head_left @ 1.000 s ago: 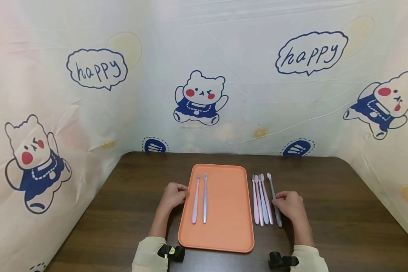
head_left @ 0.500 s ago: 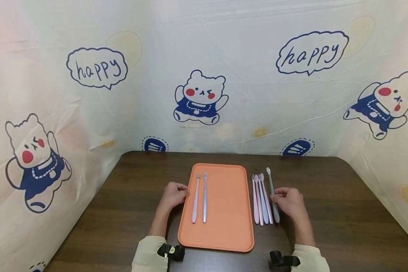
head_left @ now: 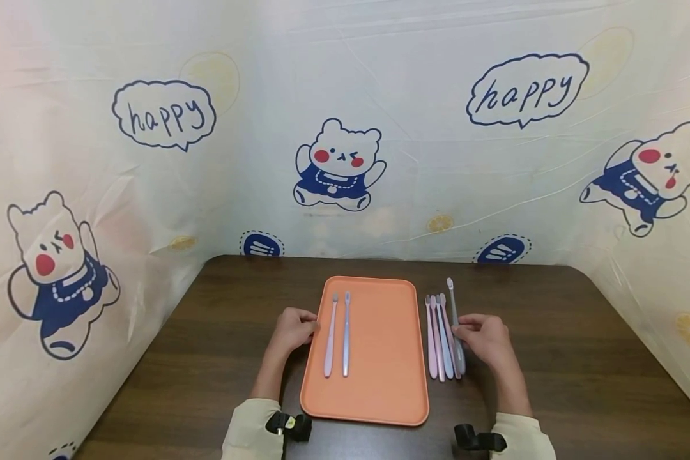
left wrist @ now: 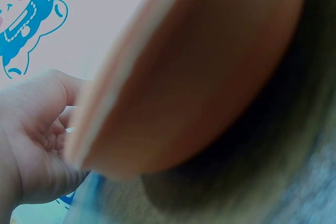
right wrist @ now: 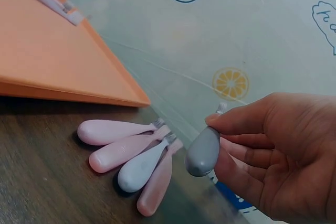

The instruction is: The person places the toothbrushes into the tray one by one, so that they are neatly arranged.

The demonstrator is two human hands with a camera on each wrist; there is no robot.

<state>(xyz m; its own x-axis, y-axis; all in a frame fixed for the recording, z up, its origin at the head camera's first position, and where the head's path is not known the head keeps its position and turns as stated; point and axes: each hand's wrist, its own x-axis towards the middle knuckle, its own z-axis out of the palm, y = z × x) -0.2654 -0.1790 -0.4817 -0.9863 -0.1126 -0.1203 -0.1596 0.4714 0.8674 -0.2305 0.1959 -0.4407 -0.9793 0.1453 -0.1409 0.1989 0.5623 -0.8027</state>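
Note:
My right hand pinches a grey toothbrush between thumb and fingers, bristle end pointing away from me. In the right wrist view its thick handle end hangs beside a row of several pink and pale blue toothbrushes on the table. At the left edge of the orange tray, my left hand grips the rim; the left wrist view shows the fingers partly hidden behind the tray wall. Inside the tray a pale purple toothbrush and a blue toothbrush lie side by side, slightly apart.
The brown wooden table carries the tray and the toothbrush row just right of it. A printed curtain hangs behind the far edge and along both sides. Black straps with mounts circle both wrists.
My right hand has shifted the grey toothbrush forward and then left, closer to the row. The left hand and the tray stay in place.

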